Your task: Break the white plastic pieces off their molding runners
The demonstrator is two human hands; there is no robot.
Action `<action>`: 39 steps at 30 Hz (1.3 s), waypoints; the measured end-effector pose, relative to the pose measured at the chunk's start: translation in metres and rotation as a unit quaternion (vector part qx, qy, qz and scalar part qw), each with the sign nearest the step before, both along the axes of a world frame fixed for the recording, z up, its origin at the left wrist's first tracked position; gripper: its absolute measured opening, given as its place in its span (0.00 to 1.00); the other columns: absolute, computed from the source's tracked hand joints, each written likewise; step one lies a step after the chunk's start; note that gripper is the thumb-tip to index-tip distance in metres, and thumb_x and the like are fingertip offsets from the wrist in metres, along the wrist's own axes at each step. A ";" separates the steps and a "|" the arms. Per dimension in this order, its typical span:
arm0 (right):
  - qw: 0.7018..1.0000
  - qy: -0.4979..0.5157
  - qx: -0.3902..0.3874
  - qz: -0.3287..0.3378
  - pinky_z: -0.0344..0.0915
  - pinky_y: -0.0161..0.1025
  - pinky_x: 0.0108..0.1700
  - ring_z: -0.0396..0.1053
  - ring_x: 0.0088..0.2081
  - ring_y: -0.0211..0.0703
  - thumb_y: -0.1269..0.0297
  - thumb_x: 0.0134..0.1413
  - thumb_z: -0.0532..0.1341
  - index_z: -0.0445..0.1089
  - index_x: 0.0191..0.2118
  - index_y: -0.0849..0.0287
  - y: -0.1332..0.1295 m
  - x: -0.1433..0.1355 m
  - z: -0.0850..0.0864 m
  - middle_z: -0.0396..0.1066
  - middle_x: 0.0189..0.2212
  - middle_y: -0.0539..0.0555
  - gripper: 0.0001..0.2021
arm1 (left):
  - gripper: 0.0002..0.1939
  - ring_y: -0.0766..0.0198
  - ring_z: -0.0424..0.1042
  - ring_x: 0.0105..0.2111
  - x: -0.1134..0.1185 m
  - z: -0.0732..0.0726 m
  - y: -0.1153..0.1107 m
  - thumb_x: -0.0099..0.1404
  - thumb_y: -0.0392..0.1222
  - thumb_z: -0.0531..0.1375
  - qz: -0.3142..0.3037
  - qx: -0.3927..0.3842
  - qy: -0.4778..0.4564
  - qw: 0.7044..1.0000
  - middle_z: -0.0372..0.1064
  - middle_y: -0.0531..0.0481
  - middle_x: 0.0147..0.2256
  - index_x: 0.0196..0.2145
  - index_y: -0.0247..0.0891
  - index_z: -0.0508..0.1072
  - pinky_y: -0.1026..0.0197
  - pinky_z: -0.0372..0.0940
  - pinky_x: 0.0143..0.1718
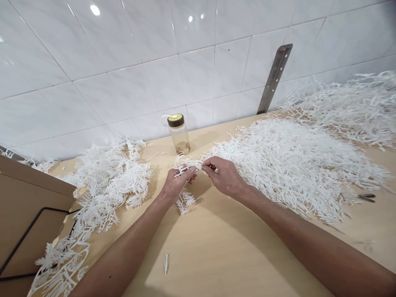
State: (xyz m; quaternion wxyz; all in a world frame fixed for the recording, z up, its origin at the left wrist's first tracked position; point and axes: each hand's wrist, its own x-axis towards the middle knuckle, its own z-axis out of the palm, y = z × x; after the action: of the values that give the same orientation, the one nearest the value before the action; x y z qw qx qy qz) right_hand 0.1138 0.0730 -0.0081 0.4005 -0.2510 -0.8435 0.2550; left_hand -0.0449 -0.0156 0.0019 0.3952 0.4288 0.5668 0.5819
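Close together over the middle of the table are both of my hands. My left hand (pixel 181 181) is closed on a strand of white branched sprigs (pixel 185 202), part of which hangs below the fingers onto the tabletop. My right hand (pixel 224 175) pinches with thumb and forefinger at the strand's right end; the small piece between the fingertips is mostly hidden. Just right of it spreads a large pile of loose white sprigs (pixel 287 161). Left of my hands lies a heap of bushy white strands (pixel 114 177). One small sprig (pixel 166 264) lies alone near the front.
A clear bottle with a yellow and black lid (pixel 179 134) stands behind my hands. A perforated metal bracket (pixel 275 78) leans at the tiled wall. Dark snips (pixel 367 197) lie at the right. A brown cardboard box (pixel 34 210) with a black wire frame is at the left.
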 end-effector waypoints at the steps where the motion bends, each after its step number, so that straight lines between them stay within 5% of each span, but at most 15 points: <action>1: 1.000 -0.002 0.019 0.006 0.64 0.38 0.37 0.69 0.32 0.41 0.71 0.59 0.57 0.71 0.33 0.58 0.000 0.000 -0.001 0.73 0.30 0.53 0.07 | 0.18 0.64 0.65 0.27 0.000 0.000 0.000 0.55 0.53 0.67 0.008 -0.003 0.021 1.000 0.68 0.49 0.24 0.24 0.33 0.74 0.61 0.60 0.31; 9: 0.998 -0.007 0.044 0.033 0.67 0.40 0.38 0.71 0.34 0.43 0.69 0.62 0.56 0.72 0.35 0.59 -0.004 -0.002 -0.004 0.74 0.33 0.55 0.07 | 0.15 0.65 0.64 0.26 0.000 0.003 0.001 0.52 0.48 0.68 0.053 0.000 0.037 0.998 0.66 0.51 0.22 0.20 0.35 0.71 0.62 0.59 0.30; 17: 0.974 0.008 -0.215 0.070 0.64 0.34 0.21 0.66 0.22 0.36 0.56 0.60 0.58 0.72 0.38 0.58 -0.008 -0.004 -0.006 0.72 0.29 0.51 0.11 | 0.14 0.66 0.64 0.25 0.001 -0.007 0.001 0.52 0.48 0.69 0.051 -0.022 -0.030 0.998 0.67 0.52 0.23 0.26 0.34 0.75 0.62 0.60 0.30; 23: 0.989 0.002 -0.146 0.005 0.62 0.35 0.27 0.66 0.25 0.37 0.59 0.61 0.56 0.70 0.32 0.59 -0.001 -0.003 -0.005 0.70 0.26 0.50 0.11 | 0.17 0.66 0.64 0.25 0.006 -0.006 -0.002 0.54 0.52 0.68 0.010 -0.029 -0.019 0.999 0.67 0.51 0.24 0.26 0.34 0.75 0.62 0.59 0.30; 28: 0.995 -0.044 -0.086 0.031 0.60 0.36 0.31 0.65 0.29 0.39 0.63 0.61 0.54 0.68 0.33 0.59 0.002 0.002 0.003 0.71 0.27 0.51 0.08 | 0.21 0.66 0.61 0.24 0.000 0.007 -0.002 0.55 0.56 0.67 0.026 -0.052 0.024 0.998 0.64 0.52 0.22 0.21 0.34 0.71 0.62 0.57 0.29; 33: 0.972 -0.015 -0.217 0.090 0.57 0.34 0.25 0.59 0.21 0.34 0.56 0.62 0.55 0.65 0.31 0.58 0.001 0.005 0.013 0.64 0.22 0.46 0.12 | 0.22 0.68 0.54 0.22 -0.005 0.024 -0.006 0.53 0.56 0.67 0.010 -0.076 0.097 0.992 0.56 0.56 0.18 0.19 0.37 0.66 0.63 0.51 0.26; 39: 0.909 0.059 -0.393 0.128 0.55 0.32 0.19 0.56 0.18 0.32 0.44 0.58 0.59 0.66 0.33 0.59 0.002 0.003 0.011 0.60 0.20 0.44 0.20 | 0.20 0.69 0.53 0.23 -0.002 0.019 -0.008 0.59 0.54 0.63 -0.038 -0.065 0.113 0.991 0.54 0.57 0.20 0.22 0.37 0.64 0.63 0.50 0.26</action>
State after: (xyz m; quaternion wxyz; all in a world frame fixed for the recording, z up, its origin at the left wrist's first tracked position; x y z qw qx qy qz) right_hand 0.1164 0.0754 0.0030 0.2828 -0.2621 -0.6748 0.6292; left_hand -0.0466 -0.0241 0.0211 0.3776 0.4862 0.6276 0.4766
